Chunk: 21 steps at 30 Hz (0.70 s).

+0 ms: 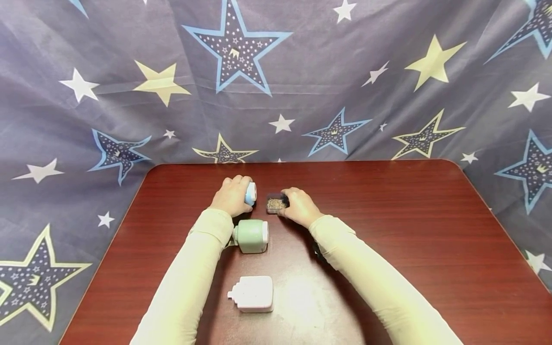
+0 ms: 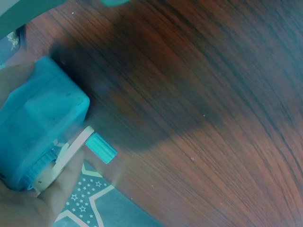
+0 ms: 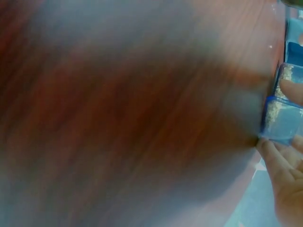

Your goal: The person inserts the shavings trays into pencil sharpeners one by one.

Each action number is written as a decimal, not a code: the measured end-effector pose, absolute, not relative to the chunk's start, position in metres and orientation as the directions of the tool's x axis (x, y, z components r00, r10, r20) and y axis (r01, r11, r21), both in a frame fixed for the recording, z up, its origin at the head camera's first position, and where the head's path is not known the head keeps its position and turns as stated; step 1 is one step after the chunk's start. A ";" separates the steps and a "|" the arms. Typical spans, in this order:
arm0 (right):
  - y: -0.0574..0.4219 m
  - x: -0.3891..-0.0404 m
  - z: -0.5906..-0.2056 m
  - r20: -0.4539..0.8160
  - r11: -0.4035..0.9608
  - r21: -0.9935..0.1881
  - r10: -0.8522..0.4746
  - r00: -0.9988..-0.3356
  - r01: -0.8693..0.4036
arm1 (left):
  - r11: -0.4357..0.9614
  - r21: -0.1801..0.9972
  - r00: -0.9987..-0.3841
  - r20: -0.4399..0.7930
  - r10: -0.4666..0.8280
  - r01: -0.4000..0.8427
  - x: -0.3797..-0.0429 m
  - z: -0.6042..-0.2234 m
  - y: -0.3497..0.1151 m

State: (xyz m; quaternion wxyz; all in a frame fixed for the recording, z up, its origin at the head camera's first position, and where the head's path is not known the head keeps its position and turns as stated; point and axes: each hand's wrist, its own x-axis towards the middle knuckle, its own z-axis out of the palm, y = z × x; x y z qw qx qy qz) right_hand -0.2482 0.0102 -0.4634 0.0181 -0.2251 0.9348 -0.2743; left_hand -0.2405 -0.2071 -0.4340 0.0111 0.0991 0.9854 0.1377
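My left hand (image 1: 230,197) grips a blue crank pencil sharpener (image 1: 249,194) lying on its side. In the left wrist view its white crank arm and ribbed blue knob (image 2: 101,147) stick out by my fingers. My right hand (image 1: 300,207) holds a see-through shavings drawer (image 1: 274,204) at its right end, just right of the sharpener. Pale pencil shavings (image 3: 273,111) lie inside the drawer, seen in the right wrist view. My palm hides much of the blue sharpener in the head view.
A green crank sharpener (image 1: 252,236) lies beside my left wrist. Nearer on the table (image 1: 396,211) is a pale pink sharpener (image 1: 255,293). Something dark (image 1: 317,250) shows partly under my right sleeve. A star-patterned cloth (image 1: 310,96) hangs behind the table's far edge.
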 end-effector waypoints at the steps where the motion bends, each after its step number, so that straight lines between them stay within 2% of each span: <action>1: 0.009 -0.248 -0.464 0.086 0.749 -0.523 -0.428 -0.900 -0.406 | 0.942 0.275 -0.980 0.006 0.199 0.193 -0.240 -0.434 -0.207; 21: 0.000 -0.244 -0.467 0.053 0.734 -0.570 -0.416 -0.908 -0.369 | 0.941 0.274 -0.979 0.011 0.203 0.199 -0.239 -0.434 -0.205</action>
